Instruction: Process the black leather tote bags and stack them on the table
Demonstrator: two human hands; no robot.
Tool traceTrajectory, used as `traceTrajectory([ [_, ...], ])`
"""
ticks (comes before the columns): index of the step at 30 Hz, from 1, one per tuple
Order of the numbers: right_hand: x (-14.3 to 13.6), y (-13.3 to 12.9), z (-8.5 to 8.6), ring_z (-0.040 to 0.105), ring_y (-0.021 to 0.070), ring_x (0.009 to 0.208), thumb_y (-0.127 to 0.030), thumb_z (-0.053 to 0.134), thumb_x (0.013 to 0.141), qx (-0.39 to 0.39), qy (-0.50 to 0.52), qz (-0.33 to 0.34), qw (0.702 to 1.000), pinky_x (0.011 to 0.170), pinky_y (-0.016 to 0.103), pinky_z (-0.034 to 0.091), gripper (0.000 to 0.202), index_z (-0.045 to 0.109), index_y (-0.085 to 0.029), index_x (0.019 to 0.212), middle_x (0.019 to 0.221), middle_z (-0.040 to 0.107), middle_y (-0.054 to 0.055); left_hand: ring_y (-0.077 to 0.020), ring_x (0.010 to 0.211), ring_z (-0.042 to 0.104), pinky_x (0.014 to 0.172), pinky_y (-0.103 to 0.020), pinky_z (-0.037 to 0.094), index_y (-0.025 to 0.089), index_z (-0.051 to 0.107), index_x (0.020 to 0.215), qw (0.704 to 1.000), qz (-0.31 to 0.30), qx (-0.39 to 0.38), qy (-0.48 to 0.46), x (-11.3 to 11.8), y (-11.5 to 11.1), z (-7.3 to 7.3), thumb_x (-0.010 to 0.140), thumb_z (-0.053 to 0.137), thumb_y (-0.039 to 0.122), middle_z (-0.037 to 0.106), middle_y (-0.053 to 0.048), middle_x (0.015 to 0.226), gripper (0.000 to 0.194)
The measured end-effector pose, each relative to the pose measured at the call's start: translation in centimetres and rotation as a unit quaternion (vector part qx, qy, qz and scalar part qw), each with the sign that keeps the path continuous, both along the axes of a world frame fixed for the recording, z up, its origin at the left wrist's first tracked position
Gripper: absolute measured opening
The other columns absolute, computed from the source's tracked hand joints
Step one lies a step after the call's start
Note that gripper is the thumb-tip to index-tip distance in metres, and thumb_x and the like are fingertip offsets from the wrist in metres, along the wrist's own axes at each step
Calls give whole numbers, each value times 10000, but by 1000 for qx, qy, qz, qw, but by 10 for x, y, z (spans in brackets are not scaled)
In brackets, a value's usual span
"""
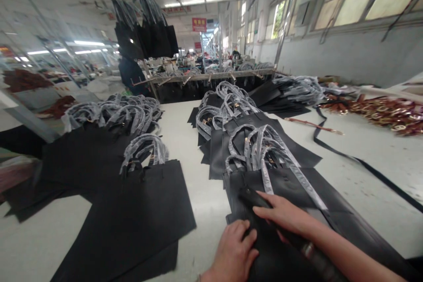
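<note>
- The right hand (280, 213) has its fingers closed around a black tool (253, 198), a long dark thing that slants across the nearest bag in the right pile; its lower part is blurred.
- The left hand (235, 251) is beside it, fingers bent and slightly spread, their tips on the left border of that bag; I cannot tell whether they pinch it.
- The right pile (350, 224) is of flat black bags, overlapping in a row from the near part of the counter (205, 194) towards its far edge.
- Pale wrapped handles (257, 145) loop up from these bags, one lying slantwise over the front bag.
- The left pile (139, 220), also black bags with wrapped handles, covers much of the counter's left side, with a bare strip between the two piles.
- Towards the far right corner lies a heap of brown straps (390, 112) with shiny metal parts.
- One brown strap (310, 124) lies apart from the heap, and a black strip (360, 163) runs past it to the right.
- Beyond the far edge stands a metal rack (211, 78); black bags (145, 37) hang above, to its left.
</note>
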State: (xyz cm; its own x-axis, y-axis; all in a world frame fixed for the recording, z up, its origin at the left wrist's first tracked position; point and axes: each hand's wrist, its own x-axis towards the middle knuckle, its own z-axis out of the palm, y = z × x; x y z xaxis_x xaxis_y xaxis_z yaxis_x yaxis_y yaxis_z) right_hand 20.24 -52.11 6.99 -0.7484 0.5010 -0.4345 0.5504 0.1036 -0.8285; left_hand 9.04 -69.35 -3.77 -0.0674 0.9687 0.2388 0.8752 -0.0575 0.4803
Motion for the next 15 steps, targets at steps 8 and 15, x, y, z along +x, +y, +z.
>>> traceTrajectory([
  [8,-10,17,9,479,103,308,-378,608,806,-52,-34,42,997,295,166,345,254,602,-195,982,511,526,-67,-278,1179,512,999,-438,461,261,507,1287,999,8,47,22,0,2,-14,828,645,322,550,-95,1309,483],
  [15,-29,9,5,514,112,327,-358,581,837,54,4,16,998,318,192,391,405,563,-194,1208,602,590,-46,-277,1179,516,995,-449,469,262,529,1260,999,22,29,12,4,2,-7,825,653,273,559,-84,1301,452],
])
